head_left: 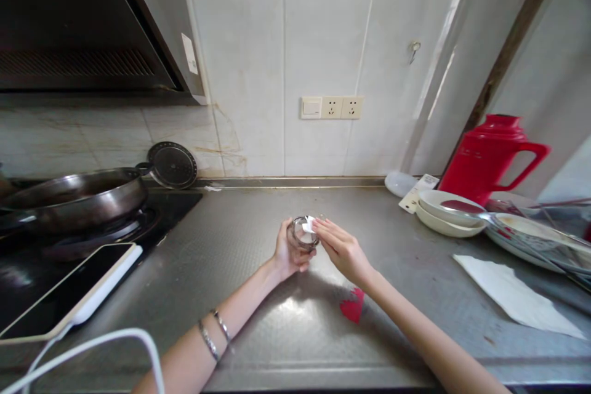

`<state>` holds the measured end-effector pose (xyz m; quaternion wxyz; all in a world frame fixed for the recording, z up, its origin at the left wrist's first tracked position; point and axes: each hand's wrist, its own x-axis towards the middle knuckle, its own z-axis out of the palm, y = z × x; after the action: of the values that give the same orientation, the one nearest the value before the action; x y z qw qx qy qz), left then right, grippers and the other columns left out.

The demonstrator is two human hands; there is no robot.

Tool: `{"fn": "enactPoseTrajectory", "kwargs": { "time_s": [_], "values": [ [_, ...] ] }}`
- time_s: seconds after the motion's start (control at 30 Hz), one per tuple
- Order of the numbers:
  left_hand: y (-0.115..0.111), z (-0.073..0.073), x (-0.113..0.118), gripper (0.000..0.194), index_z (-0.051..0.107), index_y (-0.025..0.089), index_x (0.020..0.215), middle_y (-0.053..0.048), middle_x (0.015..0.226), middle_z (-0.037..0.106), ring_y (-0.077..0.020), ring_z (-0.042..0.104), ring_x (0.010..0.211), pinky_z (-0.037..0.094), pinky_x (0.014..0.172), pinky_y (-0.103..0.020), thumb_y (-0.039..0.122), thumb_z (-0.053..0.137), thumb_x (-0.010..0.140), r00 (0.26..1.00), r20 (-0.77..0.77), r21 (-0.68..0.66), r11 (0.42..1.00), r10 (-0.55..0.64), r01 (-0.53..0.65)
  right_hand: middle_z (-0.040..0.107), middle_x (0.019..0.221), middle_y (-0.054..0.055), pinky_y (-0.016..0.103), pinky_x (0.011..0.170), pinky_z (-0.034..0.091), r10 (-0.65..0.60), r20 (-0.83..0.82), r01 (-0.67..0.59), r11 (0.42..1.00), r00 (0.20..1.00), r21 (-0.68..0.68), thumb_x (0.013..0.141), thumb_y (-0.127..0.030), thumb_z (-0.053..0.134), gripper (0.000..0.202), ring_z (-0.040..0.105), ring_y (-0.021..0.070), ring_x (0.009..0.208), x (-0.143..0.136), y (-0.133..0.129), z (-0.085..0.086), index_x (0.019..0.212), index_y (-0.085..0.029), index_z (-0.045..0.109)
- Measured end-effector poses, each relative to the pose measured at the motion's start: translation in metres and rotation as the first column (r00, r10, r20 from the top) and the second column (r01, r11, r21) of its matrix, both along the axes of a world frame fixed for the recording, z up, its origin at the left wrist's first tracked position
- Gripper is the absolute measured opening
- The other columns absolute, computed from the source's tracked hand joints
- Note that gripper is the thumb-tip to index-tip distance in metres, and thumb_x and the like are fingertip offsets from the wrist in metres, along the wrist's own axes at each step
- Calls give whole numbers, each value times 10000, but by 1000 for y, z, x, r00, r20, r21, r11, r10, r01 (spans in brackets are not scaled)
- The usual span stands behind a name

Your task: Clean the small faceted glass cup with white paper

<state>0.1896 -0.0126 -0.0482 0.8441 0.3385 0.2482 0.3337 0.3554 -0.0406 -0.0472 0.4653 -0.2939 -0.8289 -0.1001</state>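
Observation:
Near the middle of the metal counter, my left hand (pixel 287 252) is wrapped round a small round glass container (pixel 300 240), holding it tilted toward me. My right hand (pixel 344 249) reaches in from the right, its fingers close together and pressing a small piece of white tissue (pixel 308 225) against the container's rim. Below my right hand, a torn red piece (pixel 353 306) lies flat on the counter.
At left are a steel pan (pixel 87 197) on the stove, a phone (pixel 64 292) with a white cable and a black round disc (pixel 172 165). To the right stand a red thermos (pixel 484 160), stacked bowls (pixel 447 226), a plate (pixel 530 249) and a white paper sheet (pixel 512 295).

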Motion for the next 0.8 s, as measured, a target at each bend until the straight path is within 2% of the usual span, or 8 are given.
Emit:
{"fn": "enactPoseTrajectory", "kwargs": {
  "time_s": [0.2, 0.33, 0.5, 0.57, 0.67, 0.73, 0.8],
  "values": [
    [-4, -2, 4, 646, 552, 156, 958, -44, 530, 575, -82, 289, 251, 286, 263, -217, 680, 203, 813, 994, -108, 83, 996, 18, -9, 627, 1233, 104, 372, 944, 532, -108, -6, 107, 992, 994, -59, 908, -82, 399, 443, 601, 212, 1134, -10, 4, 3, 1314, -221, 509],
    [-4, -5, 6, 677, 561, 155, 927, -36, 511, 558, -80, 264, 255, 269, 273, -225, 711, 200, 790, 994, -111, 107, 994, 19, -7, 602, 1266, 116, 380, 987, 502, -65, 43, 66, 997, 997, -37, 912, -83, 394, 440, 547, 209, 1201, -21, 8, 6, 1326, -193, 494],
    [5, -13, 7, 577, 521, 165, 691, 22, 391, 356, -100, 296, 292, 209, 330, -245, 677, 282, 812, 976, -90, -45, 979, 197, -201, 550, 1328, 113, 394, 1050, 449, 77, 193, -78, 997, 978, 2, 926, -92, 387, 453, 429, 201, 1303, -31, 3, 13, 1370, -172, 431],
    [9, -16, 5, 562, 484, 174, 639, 16, 392, 347, -97, 309, 318, 182, 355, -250, 675, 302, 815, 974, -26, -114, 967, 225, -226, 563, 1315, 107, 385, 1055, 447, 120, 246, -125, 992, 962, 5, 932, -88, 373, 458, 420, 191, 1308, -32, -1, 16, 1381, -167, 411],
    [14, -17, -2, 575, 485, 176, 636, 22, 396, 366, -83, 278, 315, 148, 351, -237, 714, 333, 776, 979, 53, -160, 969, 197, -186, 602, 1270, 92, 375, 1046, 462, 135, 284, -145, 989, 949, 12, 937, -83, 356, 449, 467, 178, 1274, -29, -6, 17, 1370, -181, 427],
    [15, -16, -6, 590, 524, 172, 667, 29, 388, 372, -83, 261, 291, 148, 328, -227, 725, 339, 754, 984, 55, -138, 978, 167, -158, 622, 1243, 92, 379, 1036, 474, 129, 298, -143, 989, 946, 26, 938, -93, 369, 427, 501, 185, 1246, -24, -7, 18, 1346, -182, 459],
    [15, -13, -10, 634, 590, 152, 766, 11, 412, 440, -86, 270, 276, 176, 305, -221, 724, 318, 752, 990, 53, -83, 989, 127, -123, 635, 1224, 91, 390, 1025, 485, 112, 298, -129, 991, 948, 39, 934, -103, 391, 409, 515, 198, 1232, -17, -5, 17, 1322, -187, 489]
  ]
}}
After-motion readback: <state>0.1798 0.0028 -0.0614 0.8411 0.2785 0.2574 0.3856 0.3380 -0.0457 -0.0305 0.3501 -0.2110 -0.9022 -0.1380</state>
